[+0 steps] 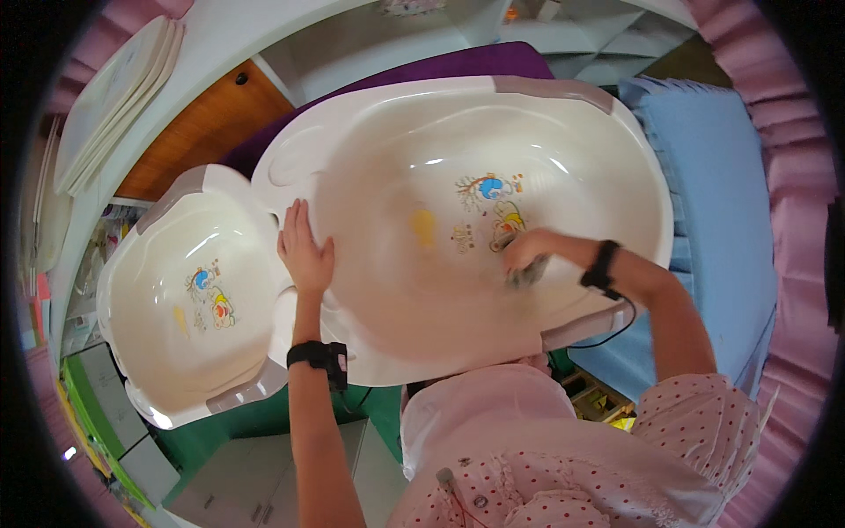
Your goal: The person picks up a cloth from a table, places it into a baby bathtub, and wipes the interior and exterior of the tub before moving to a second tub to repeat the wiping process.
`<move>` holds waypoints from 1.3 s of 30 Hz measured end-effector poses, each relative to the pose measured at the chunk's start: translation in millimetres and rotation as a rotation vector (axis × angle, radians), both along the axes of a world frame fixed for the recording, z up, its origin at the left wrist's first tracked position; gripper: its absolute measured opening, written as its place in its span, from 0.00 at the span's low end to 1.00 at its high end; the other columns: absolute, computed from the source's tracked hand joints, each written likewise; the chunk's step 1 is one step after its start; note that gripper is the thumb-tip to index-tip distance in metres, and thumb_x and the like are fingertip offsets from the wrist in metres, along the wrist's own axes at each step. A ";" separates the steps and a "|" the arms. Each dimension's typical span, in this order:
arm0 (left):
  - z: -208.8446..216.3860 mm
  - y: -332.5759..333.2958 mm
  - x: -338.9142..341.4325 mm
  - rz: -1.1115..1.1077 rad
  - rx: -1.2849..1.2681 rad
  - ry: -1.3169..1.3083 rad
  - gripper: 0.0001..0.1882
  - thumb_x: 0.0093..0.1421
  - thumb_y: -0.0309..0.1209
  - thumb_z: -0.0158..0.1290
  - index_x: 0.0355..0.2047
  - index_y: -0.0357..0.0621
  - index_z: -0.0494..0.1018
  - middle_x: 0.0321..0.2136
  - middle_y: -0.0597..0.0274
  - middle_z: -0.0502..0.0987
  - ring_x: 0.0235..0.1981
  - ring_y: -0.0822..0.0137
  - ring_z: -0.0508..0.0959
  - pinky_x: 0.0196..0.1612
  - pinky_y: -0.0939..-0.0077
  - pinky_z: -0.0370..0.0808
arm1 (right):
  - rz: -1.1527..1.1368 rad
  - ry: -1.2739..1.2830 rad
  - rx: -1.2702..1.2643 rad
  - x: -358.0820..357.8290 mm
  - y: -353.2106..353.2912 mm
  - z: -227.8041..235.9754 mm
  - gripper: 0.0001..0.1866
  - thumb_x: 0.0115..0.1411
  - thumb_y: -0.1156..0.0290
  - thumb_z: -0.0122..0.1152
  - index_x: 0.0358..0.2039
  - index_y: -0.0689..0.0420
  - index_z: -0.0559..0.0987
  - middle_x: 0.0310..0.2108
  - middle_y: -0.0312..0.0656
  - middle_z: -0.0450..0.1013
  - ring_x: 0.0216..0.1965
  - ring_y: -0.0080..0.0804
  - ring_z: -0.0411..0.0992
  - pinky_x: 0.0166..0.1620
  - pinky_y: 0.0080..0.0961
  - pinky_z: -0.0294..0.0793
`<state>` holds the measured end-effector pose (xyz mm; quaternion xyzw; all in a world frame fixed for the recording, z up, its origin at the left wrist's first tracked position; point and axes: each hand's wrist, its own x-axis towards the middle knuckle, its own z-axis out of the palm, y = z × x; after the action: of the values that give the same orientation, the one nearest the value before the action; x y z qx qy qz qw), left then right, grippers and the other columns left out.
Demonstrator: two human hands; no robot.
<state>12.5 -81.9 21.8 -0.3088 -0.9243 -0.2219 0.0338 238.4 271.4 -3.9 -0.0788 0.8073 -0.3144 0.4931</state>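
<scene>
Steady the big tub (pixel 378 167) with your spread left fingers (pixel 303 227) and evenly press the cloth (pixel 530 275) gripped under your right fingers (pixel 519 257).

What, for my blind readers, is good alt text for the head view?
A person's right hand holds a blurred greyish item inside a large cream tub with cartoon decorations, the left hand open on its rim. A smaller matching tub sits to the left, blue fabric to the right.

Head-worn fisheye, facing down into large tub (pixel 387 282) from near above.
</scene>
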 end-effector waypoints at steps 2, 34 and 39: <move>-0.2 7.0 1.5 -0.014 0.021 -0.001 0.38 0.43 0.27 0.53 0.56 0.47 0.52 0.56 0.61 0.55 0.59 0.61 0.52 0.57 0.60 0.46 | -0.287 0.040 0.248 47.0 53.4 75.9 0.20 0.43 0.75 0.45 0.39 0.59 0.74 0.38 0.50 0.71 0.39 0.41 0.68 0.43 0.30 0.66; 42.5 -45.4 182.3 -0.619 -0.244 -0.222 0.35 0.27 0.50 0.62 0.36 0.47 0.68 0.36 0.65 0.68 0.44 0.62 0.66 0.56 0.50 0.45 | -1.993 0.398 0.079 290.7 7.2 54.9 0.30 0.47 0.55 0.63 0.39 0.71 0.70 0.39 0.47 0.70 0.40 0.30 0.67 0.44 0.23 0.65; 40.8 -42.1 189.1 -0.636 -0.264 -0.185 0.35 0.27 0.51 0.62 0.35 0.46 0.68 0.36 0.64 0.68 0.43 0.62 0.66 0.55 0.50 0.47 | -1.900 0.438 0.255 291.5 6.7 58.8 0.31 0.48 0.55 0.62 0.40 0.71 0.69 0.37 0.48 0.71 0.37 0.30 0.68 0.40 0.25 0.68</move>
<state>201.7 -124.0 62.6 -0.5613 -0.8018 -0.1272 -0.1610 529.9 278.1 54.9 0.6005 0.6364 -0.4689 -0.1206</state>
